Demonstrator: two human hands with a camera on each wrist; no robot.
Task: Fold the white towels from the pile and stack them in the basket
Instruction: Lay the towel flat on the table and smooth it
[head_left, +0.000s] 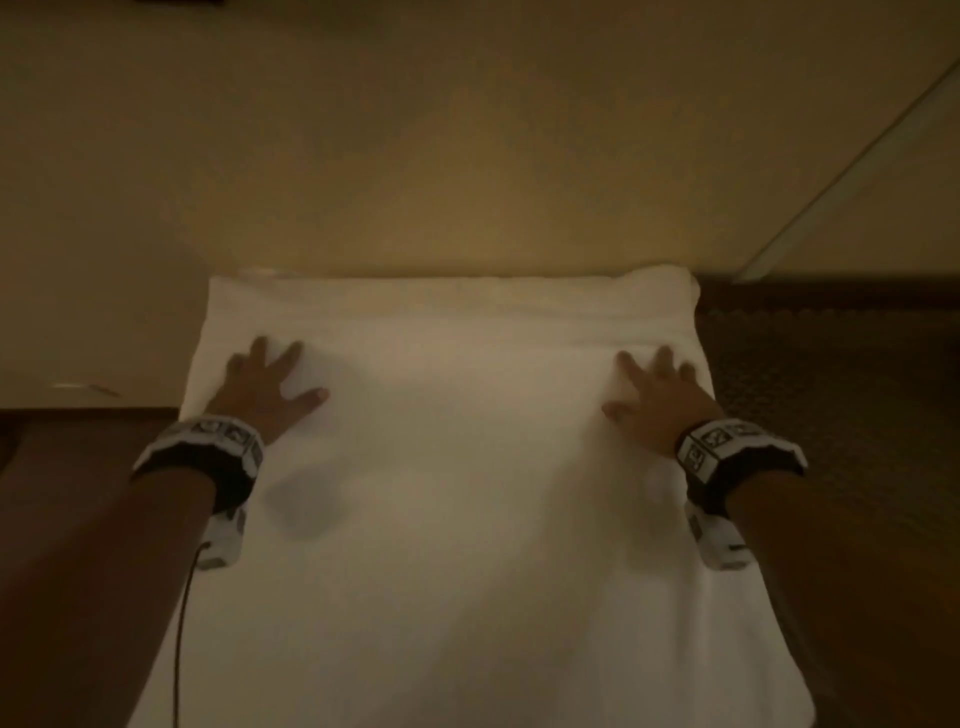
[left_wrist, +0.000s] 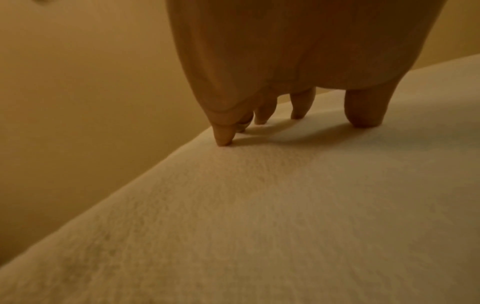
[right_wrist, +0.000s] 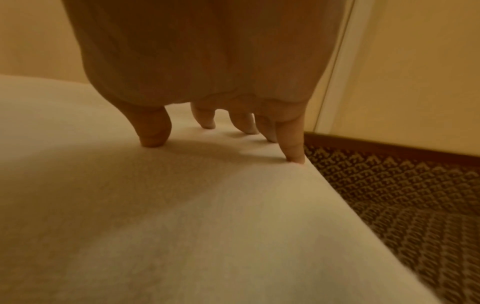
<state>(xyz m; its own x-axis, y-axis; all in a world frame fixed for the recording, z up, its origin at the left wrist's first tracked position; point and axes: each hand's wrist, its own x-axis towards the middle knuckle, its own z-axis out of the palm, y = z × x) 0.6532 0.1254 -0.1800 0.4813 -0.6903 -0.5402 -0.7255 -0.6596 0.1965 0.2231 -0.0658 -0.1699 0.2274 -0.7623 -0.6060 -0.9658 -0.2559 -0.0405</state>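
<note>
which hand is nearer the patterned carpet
Right. The right hand presses the towel at its edge beside the patterned carpet; the left hand presses the opposite side.

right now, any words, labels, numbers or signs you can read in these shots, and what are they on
No readable text in any view.
Left wrist band: black-and-white square marker patterns, not words; too blurred to decode.
Right wrist band: the same kind of markers; one square looks letter-like but is too blurred to read.
White towel, under the left hand and right hand: no label or tag visible.

Bare forearms; black wristbands (head_left: 208, 457) w/ white marker tiles, white cam units, thin cable (head_left: 182, 623) on left.
</note>
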